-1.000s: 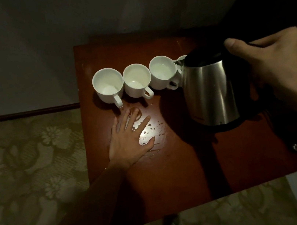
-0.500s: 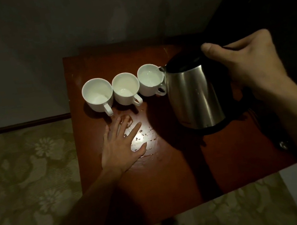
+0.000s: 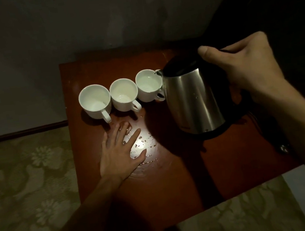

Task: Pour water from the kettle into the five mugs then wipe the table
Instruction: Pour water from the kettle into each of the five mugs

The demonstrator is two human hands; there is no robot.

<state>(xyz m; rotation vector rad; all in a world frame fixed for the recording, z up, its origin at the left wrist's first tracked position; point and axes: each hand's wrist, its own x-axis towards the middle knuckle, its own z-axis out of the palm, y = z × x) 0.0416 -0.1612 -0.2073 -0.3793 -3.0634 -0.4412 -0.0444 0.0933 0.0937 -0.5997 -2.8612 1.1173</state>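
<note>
Left hand (image 3: 121, 155) lies flat, fingers straight, on the wet surface (image 3: 177, 181) below three white mugs (image 3: 124, 93). Right hand (image 3: 243, 70) has its grip closed around the kettle (image 3: 195, 101) handle, spout at the third mug: pouring step; next the spout must go to an unfilled mug

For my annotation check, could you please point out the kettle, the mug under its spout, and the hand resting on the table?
kettle (image 3: 194, 99), head view, on its steel side wall.
mug under the spout (image 3: 147, 94), head view, on its outer white wall.
left hand (image 3: 118, 154), head view, on the back of the hand.
</note>
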